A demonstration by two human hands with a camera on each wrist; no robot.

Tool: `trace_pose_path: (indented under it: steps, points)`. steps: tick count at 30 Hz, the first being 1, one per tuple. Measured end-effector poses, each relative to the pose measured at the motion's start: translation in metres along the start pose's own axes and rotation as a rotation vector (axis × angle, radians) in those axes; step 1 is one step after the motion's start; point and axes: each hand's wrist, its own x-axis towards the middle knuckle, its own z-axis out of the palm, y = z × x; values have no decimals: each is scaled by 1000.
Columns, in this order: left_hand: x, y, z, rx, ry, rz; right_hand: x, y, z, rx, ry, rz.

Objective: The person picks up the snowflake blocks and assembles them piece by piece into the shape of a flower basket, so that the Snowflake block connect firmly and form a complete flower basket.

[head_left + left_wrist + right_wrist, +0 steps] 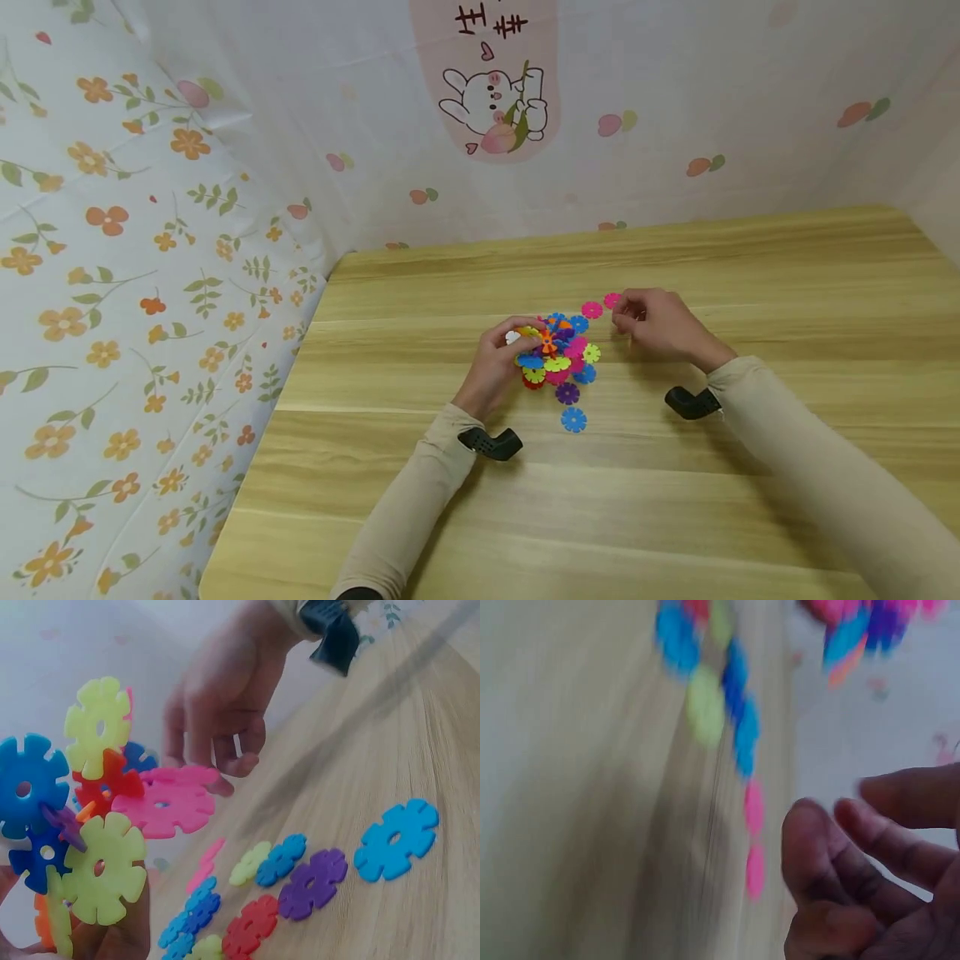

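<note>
L hand grips joined disc cluster; R hand empty, fingers loosely bent. Risk: sideways push w/ slack grip cd pop outer pink disc off.

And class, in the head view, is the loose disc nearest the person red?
No, the nearest one is a blue disc, lying on the table closer than the purple disc.

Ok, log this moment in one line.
left hand: holds joined disc cluster | right hand: nothing seen held, near two pink discs | table: purple disc, blue disc lying loose
</note>
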Motion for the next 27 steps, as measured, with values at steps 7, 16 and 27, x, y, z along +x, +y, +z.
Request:
trace_pose_path:
  steps: [7,16,27]
  points:
    - [0,-1,-2,36,-65,-23,24,23,-8,-206,-22,26]
    - [2,-1,-1,51,-118,-40,48,27,1,-405,-27,41]
    - [4,-1,1,16,-123,-17,33,20,4,-124,-27,50]
